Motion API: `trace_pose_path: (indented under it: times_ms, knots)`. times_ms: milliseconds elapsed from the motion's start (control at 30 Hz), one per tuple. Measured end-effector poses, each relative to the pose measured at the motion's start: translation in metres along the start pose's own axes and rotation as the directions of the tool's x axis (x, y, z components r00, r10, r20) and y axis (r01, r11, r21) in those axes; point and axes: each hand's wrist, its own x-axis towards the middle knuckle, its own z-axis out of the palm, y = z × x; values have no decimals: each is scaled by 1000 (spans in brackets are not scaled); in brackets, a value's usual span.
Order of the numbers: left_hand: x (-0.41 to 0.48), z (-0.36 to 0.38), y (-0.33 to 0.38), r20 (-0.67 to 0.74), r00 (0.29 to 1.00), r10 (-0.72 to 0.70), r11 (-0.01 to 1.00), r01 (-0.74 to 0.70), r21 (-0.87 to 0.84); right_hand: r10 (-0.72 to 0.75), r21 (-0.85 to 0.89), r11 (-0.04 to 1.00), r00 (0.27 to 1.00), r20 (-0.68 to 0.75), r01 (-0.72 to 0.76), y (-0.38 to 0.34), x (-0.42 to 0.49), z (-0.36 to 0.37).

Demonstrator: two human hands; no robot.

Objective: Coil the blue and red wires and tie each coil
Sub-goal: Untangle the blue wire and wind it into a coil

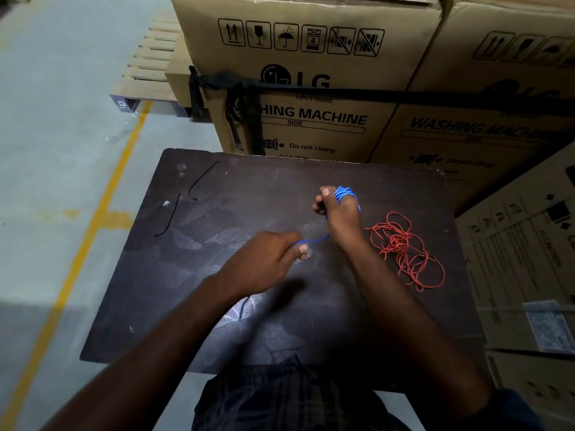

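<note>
1. Blue wire (342, 194) sat mostly in loops round the fingers of the right hand (340, 213), held over the far middle of the table (155, 290). Fingers were curled, thumb beside the loops, gripping the bundle.
2. A short free tail ran from the coil down and left to the left hand (264, 259), which pinched it between thumb and fingertips, low over the tabletop.
3. Red wire (404, 247) lay as a loose tangle on the table, just right of the right wrist. No hand touched it and it was not coiled.
4. Two thin black strands (203, 178) lay near the far-left corner, well apart from both hands. Probably the ties, though too thin to be sure.
5. Step in hand, by judgement: last turns of the blue coil. No tie was on it yet and the red wire was not started, so less than half done.
6. Next move calls for the left hand to carry the tail round the right fingers under light tension so no loop slips off. One hand must then keep the coil while the other fetches a strand.
</note>
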Motion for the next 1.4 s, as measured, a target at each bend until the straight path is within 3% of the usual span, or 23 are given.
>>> trace_pose_path:
  times_ms: [100,200,233,333,600,767,867,967,1067,1233,1400]
  knots:
    - [4,-21,0,-87,994,68,998,-67,9,-71,-258,960,987,142,106,10,-6,-3]
    - [11,-36,-1,-154,982,109,994,-104,40,-29,-432,872,907,420,228,16,-16,-1]
    - [14,-41,-2,-175,979,105,994,-98,49,18,-435,873,876,482,222,16,-19,0]
    - [23,-54,-10,-224,969,103,994,-90,67,185,-314,949,794,579,8,7,-36,1]
    - [29,-38,-50,-208,978,-4,1000,2,-10,262,-131,960,617,742,-249,-10,-53,-1]
    - [20,1,-56,-115,992,-54,998,55,5,282,78,889,672,684,-452,-14,-53,-1]
    - [15,24,-49,-54,997,-62,994,67,83,237,231,859,756,610,-456,-21,-50,0]
    - [11,35,-40,15,998,-60,992,58,113,222,319,867,871,439,-382,-25,-41,2]
    - [3,39,-33,95,994,-61,984,45,170,191,281,915,925,329,-289,-27,-26,-2]
    - [2,34,-26,120,992,-36,960,1,280,183,127,965,935,304,-230,-21,-22,4]
    - [7,18,-26,19,992,126,926,-125,356,235,-183,965,933,271,-190,-5,-28,13]
